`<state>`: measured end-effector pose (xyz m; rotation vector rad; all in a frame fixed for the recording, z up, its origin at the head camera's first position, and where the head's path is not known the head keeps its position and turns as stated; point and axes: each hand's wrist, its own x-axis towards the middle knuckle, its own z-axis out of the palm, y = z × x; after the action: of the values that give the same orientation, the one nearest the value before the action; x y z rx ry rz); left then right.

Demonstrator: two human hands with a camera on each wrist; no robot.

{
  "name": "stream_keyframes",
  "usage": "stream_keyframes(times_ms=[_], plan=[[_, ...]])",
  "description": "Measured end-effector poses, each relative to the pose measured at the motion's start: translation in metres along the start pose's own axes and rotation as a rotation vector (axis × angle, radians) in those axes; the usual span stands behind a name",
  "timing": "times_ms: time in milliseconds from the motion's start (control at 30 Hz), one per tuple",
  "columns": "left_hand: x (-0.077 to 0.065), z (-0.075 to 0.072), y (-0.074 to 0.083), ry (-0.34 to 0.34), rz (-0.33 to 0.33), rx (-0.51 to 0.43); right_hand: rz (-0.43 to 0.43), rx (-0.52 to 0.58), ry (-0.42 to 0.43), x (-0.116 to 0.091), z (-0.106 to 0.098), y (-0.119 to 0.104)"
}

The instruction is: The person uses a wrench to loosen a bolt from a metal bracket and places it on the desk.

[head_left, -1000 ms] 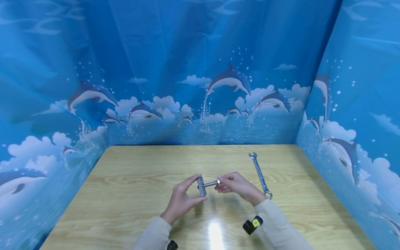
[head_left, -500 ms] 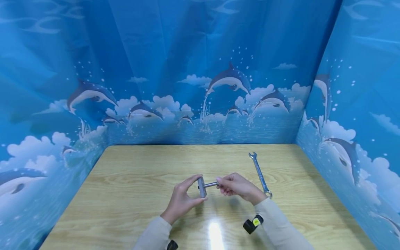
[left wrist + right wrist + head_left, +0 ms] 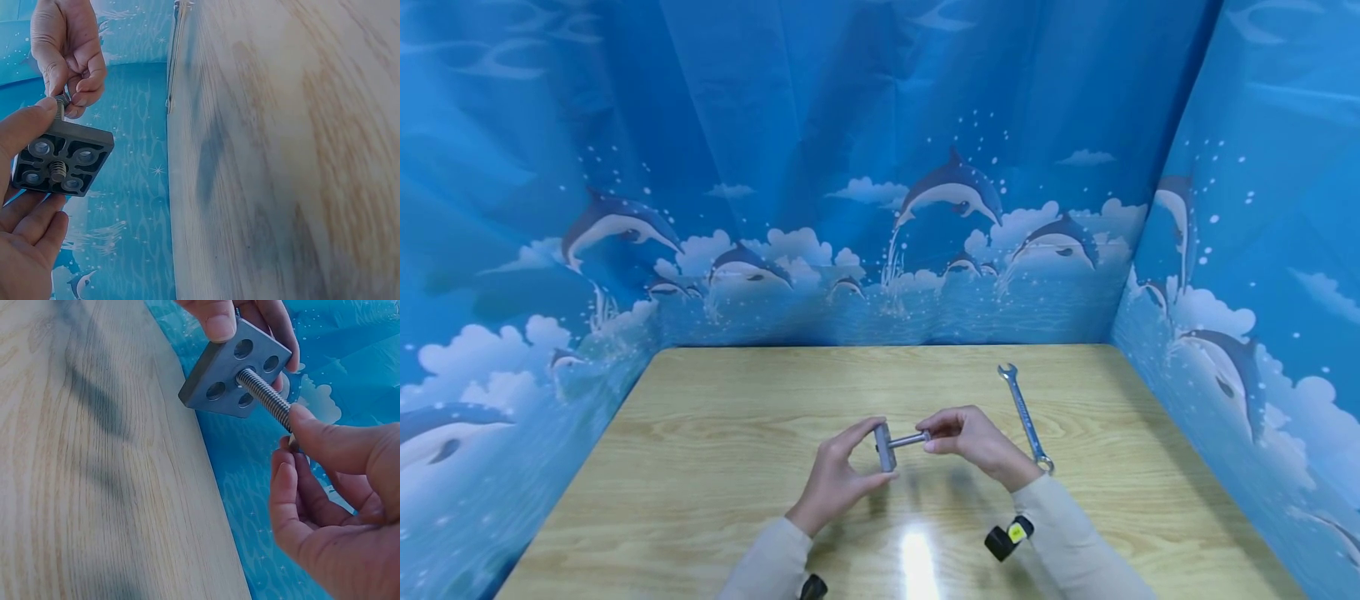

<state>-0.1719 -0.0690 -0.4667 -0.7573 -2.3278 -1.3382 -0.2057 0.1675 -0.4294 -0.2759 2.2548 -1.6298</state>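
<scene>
My left hand (image 3: 842,471) holds a square grey metal plate (image 3: 87,139) by its edges, thumb on one side and fingers on the other. Four round holes surround a threaded bolt (image 3: 265,394) that passes through the plate's centre. In the left wrist view the bolt's tip pokes a short way out of the ribbed face. At the bolt's far end, my right hand (image 3: 973,442) pinches the head between thumb and fingers, which mostly hide it. Both hands keep the plate and bolt above the wooden table (image 3: 737,400).
A combination wrench (image 3: 1025,417) lies on the table to the right, beyond my right wrist. Blue curtains (image 3: 850,167) printed with dolphins enclose the table's back and sides. A black wrist camera (image 3: 1000,543) sits by my right sleeve.
The right hand's fingers have shifted around the bolt head, with the index finger now higher and the hand slightly raised. The left hand and plate stay nearly still.
</scene>
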Motion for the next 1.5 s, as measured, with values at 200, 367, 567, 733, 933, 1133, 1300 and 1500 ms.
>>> stream_keyframes(times_ms=[200, 367, 567, 733, 933, 1133, 1300, 1500], plan=[[0.001, -0.0012, 0.0012, -0.008, -0.012, -0.009, -0.01, -0.01, -0.005, -0.0007, -0.0009, -0.0007], [0.001, -0.0011, 0.0023, -0.005, -0.019, -0.004, -0.011, 0.029, -0.084, -0.0021, -0.0024, -0.0004], [0.0003, -0.0004, 0.003, 0.014, -0.021, 0.004, 0.008, 0.095, -0.166, -0.0019, -0.0022, 0.0032], [0.0003, -0.0001, 0.0032, 0.022, -0.007, 0.011, 0.083, 0.105, -0.149, -0.0011, 0.0006, 0.003], [0.001, 0.0, 0.0033, 0.017, 0.002, 0.008, 0.137, 0.103, -0.138, -0.0006, 0.003, 0.0014], [0.0008, 0.0009, 0.0028, 0.024, 0.005, 0.001, 0.126, 0.089, -0.136, -0.001, 0.0029, -0.0016], [0.0006, 0.0007, 0.0032, 0.017, -0.006, 0.001, 0.111, 0.085, -0.132, -0.0015, 0.0013, -0.0029], [-0.0002, 0.0006, 0.0027, 0.016, -0.004, 0.006, 0.075, 0.079, -0.106, -0.0019, -0.0004, -0.0034]])
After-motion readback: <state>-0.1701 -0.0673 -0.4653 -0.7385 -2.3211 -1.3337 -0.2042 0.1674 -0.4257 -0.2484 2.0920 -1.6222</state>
